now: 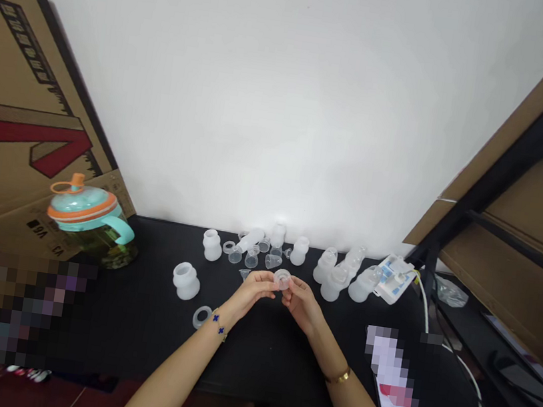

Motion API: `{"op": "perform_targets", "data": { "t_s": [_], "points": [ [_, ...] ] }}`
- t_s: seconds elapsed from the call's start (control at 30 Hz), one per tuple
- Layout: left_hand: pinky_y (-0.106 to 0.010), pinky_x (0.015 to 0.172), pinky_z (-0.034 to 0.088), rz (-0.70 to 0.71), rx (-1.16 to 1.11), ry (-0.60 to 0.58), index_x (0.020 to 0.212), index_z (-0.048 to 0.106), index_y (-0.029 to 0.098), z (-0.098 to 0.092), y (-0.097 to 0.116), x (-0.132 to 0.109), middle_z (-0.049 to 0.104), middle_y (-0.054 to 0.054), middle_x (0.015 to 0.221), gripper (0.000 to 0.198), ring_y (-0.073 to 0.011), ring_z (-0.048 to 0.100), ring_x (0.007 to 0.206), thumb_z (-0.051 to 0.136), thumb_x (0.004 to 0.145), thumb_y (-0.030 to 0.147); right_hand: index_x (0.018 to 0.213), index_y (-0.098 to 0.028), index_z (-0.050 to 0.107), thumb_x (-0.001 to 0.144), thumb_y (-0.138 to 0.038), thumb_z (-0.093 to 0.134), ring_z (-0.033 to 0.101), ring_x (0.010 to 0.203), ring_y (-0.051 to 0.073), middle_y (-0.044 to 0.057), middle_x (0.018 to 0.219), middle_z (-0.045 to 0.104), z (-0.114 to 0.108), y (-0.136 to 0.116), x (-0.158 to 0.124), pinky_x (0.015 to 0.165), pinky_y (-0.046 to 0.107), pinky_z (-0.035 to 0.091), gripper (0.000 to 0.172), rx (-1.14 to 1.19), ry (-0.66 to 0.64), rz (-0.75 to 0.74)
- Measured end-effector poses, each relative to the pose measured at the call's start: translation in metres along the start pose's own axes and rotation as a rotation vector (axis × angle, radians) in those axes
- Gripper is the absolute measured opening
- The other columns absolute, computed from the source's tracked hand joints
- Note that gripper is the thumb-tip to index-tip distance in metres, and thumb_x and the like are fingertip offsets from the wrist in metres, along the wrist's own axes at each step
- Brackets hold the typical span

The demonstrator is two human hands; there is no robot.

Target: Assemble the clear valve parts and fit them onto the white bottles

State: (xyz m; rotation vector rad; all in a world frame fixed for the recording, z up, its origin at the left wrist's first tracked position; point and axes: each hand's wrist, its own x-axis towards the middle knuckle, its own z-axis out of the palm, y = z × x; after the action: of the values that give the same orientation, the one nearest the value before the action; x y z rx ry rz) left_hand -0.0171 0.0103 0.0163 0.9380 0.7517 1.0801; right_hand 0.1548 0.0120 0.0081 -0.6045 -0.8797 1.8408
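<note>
Between both hands is a translucent round bottle part [282,278] with concentric rings, its face turned up. My left hand [258,288] pinches its left edge with thumb and fingers; my right hand [302,302] pinches its right edge. To the left of my left hand stands an open white bottle [186,281], with a white screw ring [201,317] lying flat near my left wrist. Just beyond my hands lie several clear domed caps [252,257]. Several white bottles with clear domed tops [335,281] stand to the right of my right hand.
Open white bottles [212,246] stand toward the wall. A large teal-and-orange jug [86,225] occupies the left, beside a cardboard box [27,75]. On the right are a white power strip [395,279], a white cable [472,376] and a phone [392,382] by the table's front edge.
</note>
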Motion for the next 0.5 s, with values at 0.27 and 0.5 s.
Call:
{"op": "perform_targets", "data": {
  "t_s": [0.27,0.5],
  "points": [
    [-0.022,0.067,0.050,0.000,0.001,-0.001,0.076,0.074,0.013,-0.0008,-0.0008,0.0001,0.071,-0.004,0.077,0.025,-0.0125,0.064,0.071,0.089,0.064,0.030,0.082,-0.017,0.072,0.075,-0.041,0.086,0.038,0.054,0.009,-0.003,0.060,0.049,-0.0012,0.0005,-0.0001,0.051,0.024,0.032,0.028,-0.029,-0.018,-0.016],
    [-0.023,0.070,0.051,0.009,-0.004,-0.005,0.077,0.074,0.013,0.0000,0.0000,-0.0002,0.071,-0.004,0.079,0.025,-0.0133,0.064,0.074,0.088,0.065,0.029,0.081,-0.017,0.072,0.076,-0.040,0.085,0.038,0.054,0.009,-0.003,0.059,0.049,-0.0022,0.0005,0.0005,0.051,0.024,0.032,0.027,-0.029,-0.027,-0.017]
  ]
}}
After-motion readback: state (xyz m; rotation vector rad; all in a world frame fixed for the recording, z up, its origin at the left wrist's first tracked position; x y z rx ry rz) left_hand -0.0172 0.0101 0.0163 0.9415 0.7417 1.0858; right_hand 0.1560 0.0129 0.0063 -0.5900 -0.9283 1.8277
